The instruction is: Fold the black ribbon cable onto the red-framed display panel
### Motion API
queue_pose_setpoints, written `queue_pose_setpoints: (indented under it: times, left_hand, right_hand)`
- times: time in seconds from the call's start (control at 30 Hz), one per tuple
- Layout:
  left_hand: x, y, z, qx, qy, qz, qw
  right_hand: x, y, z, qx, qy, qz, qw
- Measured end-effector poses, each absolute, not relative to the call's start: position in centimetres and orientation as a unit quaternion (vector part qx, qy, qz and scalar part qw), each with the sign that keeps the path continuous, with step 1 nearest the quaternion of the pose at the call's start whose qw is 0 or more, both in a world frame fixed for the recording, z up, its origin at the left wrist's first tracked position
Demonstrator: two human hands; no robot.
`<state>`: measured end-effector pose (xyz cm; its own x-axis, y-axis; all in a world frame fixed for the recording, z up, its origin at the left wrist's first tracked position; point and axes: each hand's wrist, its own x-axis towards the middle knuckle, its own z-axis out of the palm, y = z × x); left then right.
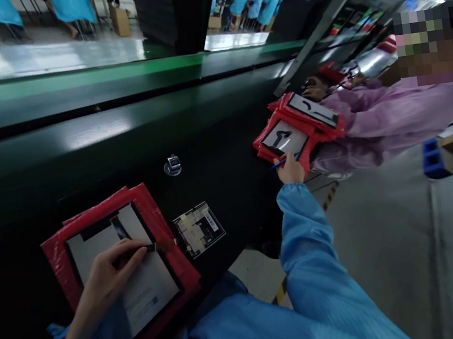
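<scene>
My left hand [107, 274] lies on a grey flat panel [150, 288] that sits in a red tray [160, 222] at the lower left. Its fingers pinch a thin dark strip [150, 248] at the panel's right edge. That strip leads toward a small circuit board [199, 228] lying on the dark belt beside the tray. My right hand [290, 169], in a blue sleeve, is stretched out to the right and grips a blue pen [279, 164]. The pen's tip touches the near edge of a second red tray [310, 139] holding another panel [283, 138].
A small metal fitting [172, 165] stands on the dark conveyor belt [80, 138]. A co-worker in a pink sleeve [382, 115] leans over the stacked red trays at the right. A blue bin [432, 162] and a grey floor lie further right. Several people in blue work far behind.
</scene>
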<state>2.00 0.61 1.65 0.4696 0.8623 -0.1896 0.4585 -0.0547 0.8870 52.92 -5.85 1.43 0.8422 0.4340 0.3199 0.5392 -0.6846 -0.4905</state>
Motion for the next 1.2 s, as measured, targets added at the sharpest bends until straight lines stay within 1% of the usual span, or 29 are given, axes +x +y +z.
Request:
queue_pose_setpoints:
  times: [0.1, 0.17, 0.23, 0.3, 0.43, 0.47, 0.5, 0.57, 0.6, 0.67, 0.73, 0.8, 0.9, 1.0, 1.1, 1.2]
  left_hand:
    - [1.9, 0.7, 1.7, 0.676, 0.487, 0.179, 0.523]
    - [1.9, 0.9, 2.1, 0.66, 0.48, 0.178, 0.55]
    - [1.9, 0.7, 2.7, 0.647, 0.469, 0.189, 0.57]
    - [2.1, 0.3, 3.4, 0.64, 0.463, 0.215, 0.574]
    - [2.3, -0.1, 3.7, 0.621, 0.444, 0.28, 0.582]
    - [2.2, -0.1, 3.7, 0.612, 0.445, 0.29, 0.585]
    - [2.1, -0.1, 3.6, 0.605, 0.45, 0.299, 0.585]
    - [1.7, -0.1, 3.6, 0.597, 0.473, 0.313, 0.568]
    - [1.4, -0.1, 3.6, 0.598, 0.487, 0.317, 0.552]
    - [0.7, 0.0, 3.4, 0.604, 0.518, 0.317, 0.516]
    - [-0.1, 0.4, 2.8, 0.616, 0.538, 0.268, 0.509]
    - [-0.5, 0.9, 1.9, 0.627, 0.556, 0.249, 0.485]
    - [-0.3, 1.1, 0.6, 0.649, 0.561, 0.237, 0.455]
    - [0.5, 0.6, 0.0, 0.657, 0.544, 0.223, 0.472]
    - [1.0, 0.5, -0.1, 0.648, 0.549, 0.213, 0.483]
    - [0.9, 0.6, -0.3, 0.642, 0.563, 0.214, 0.474]
  right_hand:
    - [53.1, -6.5, 1.4, -0.904, -0.273, -0.091, 0.317]
    - [52.0, -6.6, 2.3, -0.887, -0.291, -0.096, 0.345]
    - [49.6, -6.1, 3.8, -0.855, -0.335, -0.093, 0.386]
    - [45.8, -5.0, 5.3, -0.803, -0.41, -0.057, 0.428]
    - [34.6, -1.4, 6.3, -0.642, -0.586, 0.135, 0.476]
    - [31.7, -0.8, 6.1, -0.556, -0.625, 0.234, 0.495]
    - [29.0, -0.3, 5.6, -0.475, -0.651, 0.335, 0.488]
    - [25.0, 0.3, 4.1, -0.36, -0.66, 0.487, 0.445]
    - [23.8, 0.5, 3.2, -0.322, -0.656, 0.544, 0.412]
    - [22.8, 0.8, 1.5, -0.277, -0.656, 0.6, 0.364]
    - [23.1, 0.9, 0.1, -0.269, -0.669, 0.614, 0.322]
    - [23.5, 0.8, -0.5, -0.289, -0.684, 0.594, 0.309]
    - [23.5, 0.5, -0.7, -0.351, -0.709, 0.529, 0.308]
    - [23.0, 0.2, -0.5, -0.384, -0.737, 0.475, 0.289]
    - [22.8, 0.1, -0.4, -0.399, -0.748, 0.455, 0.275]
    - [22.8, 0.2, -0.6, -0.412, -0.743, 0.442, 0.29]
